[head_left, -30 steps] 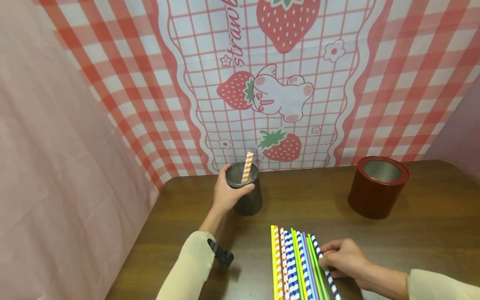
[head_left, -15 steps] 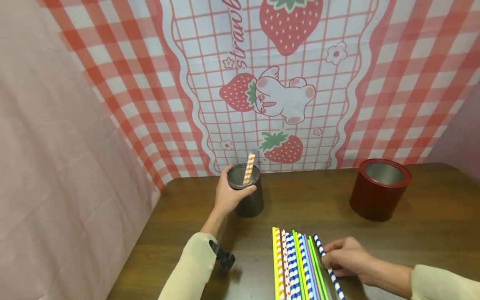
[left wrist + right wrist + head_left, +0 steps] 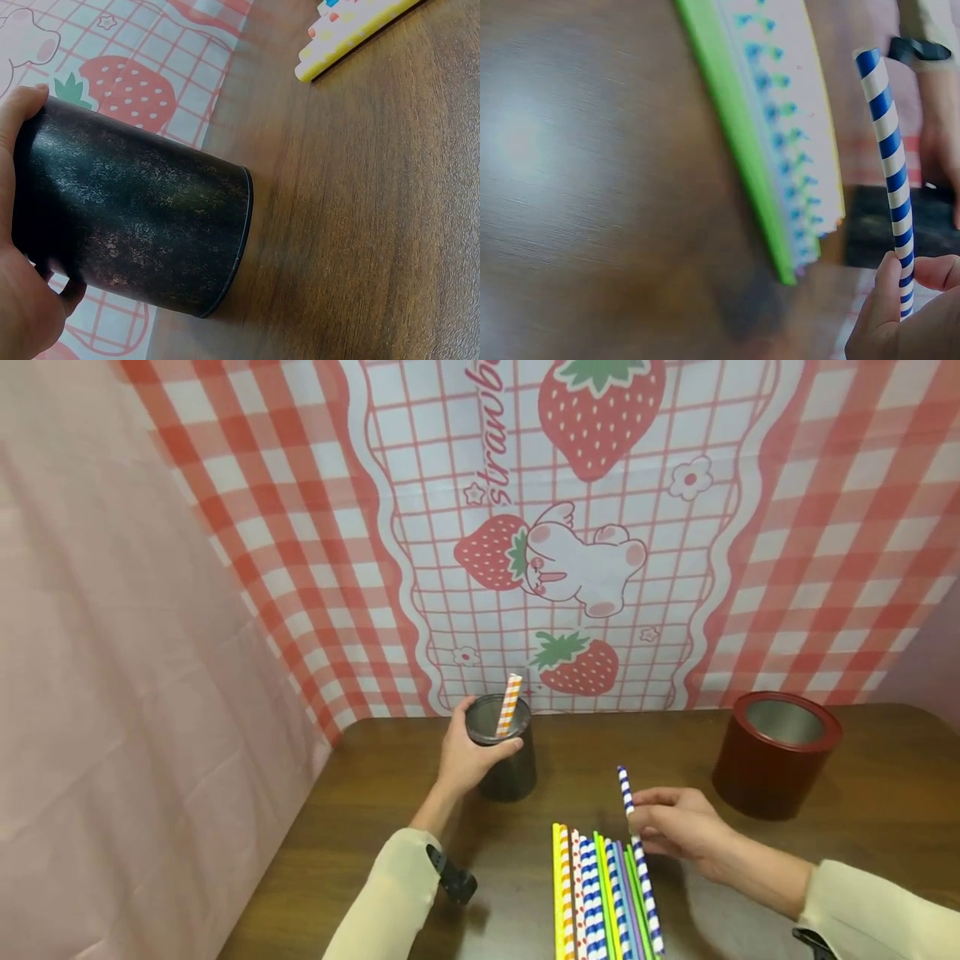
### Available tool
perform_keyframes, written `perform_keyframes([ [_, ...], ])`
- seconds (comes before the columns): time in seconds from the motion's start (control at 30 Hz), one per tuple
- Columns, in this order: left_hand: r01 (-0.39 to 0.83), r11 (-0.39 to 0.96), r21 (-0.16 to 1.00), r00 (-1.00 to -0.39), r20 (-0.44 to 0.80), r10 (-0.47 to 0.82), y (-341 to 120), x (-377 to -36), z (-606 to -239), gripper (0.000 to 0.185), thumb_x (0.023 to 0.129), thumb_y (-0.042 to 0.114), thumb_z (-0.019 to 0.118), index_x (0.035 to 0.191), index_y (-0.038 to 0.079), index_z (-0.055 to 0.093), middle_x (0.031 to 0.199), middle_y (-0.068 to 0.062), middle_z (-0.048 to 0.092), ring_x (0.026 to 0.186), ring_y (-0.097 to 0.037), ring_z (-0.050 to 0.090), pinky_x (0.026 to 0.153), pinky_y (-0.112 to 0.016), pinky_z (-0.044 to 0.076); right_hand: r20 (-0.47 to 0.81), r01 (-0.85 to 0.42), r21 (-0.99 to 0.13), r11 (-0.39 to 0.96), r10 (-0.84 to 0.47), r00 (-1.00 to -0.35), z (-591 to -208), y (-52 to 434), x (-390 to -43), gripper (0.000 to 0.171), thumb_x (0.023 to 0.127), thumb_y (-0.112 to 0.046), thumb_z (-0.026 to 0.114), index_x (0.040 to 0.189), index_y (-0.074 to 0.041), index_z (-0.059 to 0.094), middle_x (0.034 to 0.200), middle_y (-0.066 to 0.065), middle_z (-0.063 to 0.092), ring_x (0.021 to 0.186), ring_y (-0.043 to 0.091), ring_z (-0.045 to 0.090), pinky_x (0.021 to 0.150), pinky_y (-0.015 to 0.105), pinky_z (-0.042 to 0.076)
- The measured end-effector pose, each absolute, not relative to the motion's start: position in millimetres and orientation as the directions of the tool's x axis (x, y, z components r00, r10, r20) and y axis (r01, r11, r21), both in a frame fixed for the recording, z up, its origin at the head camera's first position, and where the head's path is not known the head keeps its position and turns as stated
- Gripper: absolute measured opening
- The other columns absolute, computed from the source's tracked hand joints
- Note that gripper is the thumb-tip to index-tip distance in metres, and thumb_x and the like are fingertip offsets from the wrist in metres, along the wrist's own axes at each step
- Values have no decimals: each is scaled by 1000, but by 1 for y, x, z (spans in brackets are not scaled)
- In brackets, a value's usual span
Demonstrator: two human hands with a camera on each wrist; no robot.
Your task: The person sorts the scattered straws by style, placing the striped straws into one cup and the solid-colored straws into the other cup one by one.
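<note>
My left hand (image 3: 468, 760) grips the rim and side of a dark metal can (image 3: 512, 777), which stands upright near the table's back edge. Orange-and-white striped straws (image 3: 508, 706) lean inside it. In the left wrist view the can (image 3: 142, 202) shows a worn black surface. My right hand (image 3: 686, 827) pinches a blue-and-white striped straw (image 3: 889, 142) between thumb and fingers, held up over the row. Beneath and to its left lies a row of straws (image 3: 592, 893) in yellow, orange stripe, red dots, blue stripe, green and purple.
A dark red can (image 3: 772, 760) with an open top stands at the back right of the wooden table (image 3: 360, 835). A strawberry-patterned cloth (image 3: 585, 568) hangs right behind the table, and a pale pink curtain (image 3: 150, 693) hangs on the left.
My right hand has lifted the blue-and-white straw away from the table and moved it forward, a little to the left. The left hand keeps its grip on the dark can.
</note>
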State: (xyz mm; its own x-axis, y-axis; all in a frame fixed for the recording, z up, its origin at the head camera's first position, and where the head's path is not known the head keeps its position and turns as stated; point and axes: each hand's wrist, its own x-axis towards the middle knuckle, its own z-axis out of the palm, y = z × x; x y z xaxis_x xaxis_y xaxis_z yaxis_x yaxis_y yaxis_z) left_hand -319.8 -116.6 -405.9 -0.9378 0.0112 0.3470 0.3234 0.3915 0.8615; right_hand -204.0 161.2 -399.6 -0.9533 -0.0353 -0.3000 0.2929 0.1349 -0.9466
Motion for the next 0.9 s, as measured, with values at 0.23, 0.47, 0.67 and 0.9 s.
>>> perform_keyframes([
  [0.23,336,380,862,-935,354,22,-118,-321,-408,99,63,29,89,144,9,35,128,-11,55,110,-24,55,94,-39,45,-159,158,-987,25,-77,-984,-367,145,-235,52,85,-2,60,131,13,41,95,5,60,81,11,64,75,30,56],
  [0.47,328,396,858,-937,349,19,-118,-321,-407,98,63,33,89,143,14,36,129,-9,54,111,-23,54,93,-39,45,-84,91,-990,-104,-72,-994,-334,125,-264,43,86,0,59,126,8,45,88,-3,61,78,8,65,75,26,56],
  [0.67,319,406,857,-939,343,15,-117,-321,-407,99,63,34,89,143,13,35,131,-9,53,112,-22,53,94,-38,44,-34,34,-983,-181,-3,-999,-310,107,-286,37,84,4,57,119,3,47,93,-2,57,76,6,64,77,25,55],
  [0.9,330,420,846,-933,361,6,-118,-322,-406,100,62,31,89,143,10,36,131,-10,53,113,-23,53,96,-37,43,31,-59,-969,-238,117,-993,-287,81,-308,34,79,7,57,110,-4,48,93,5,58,67,8,65,73,27,56],
])
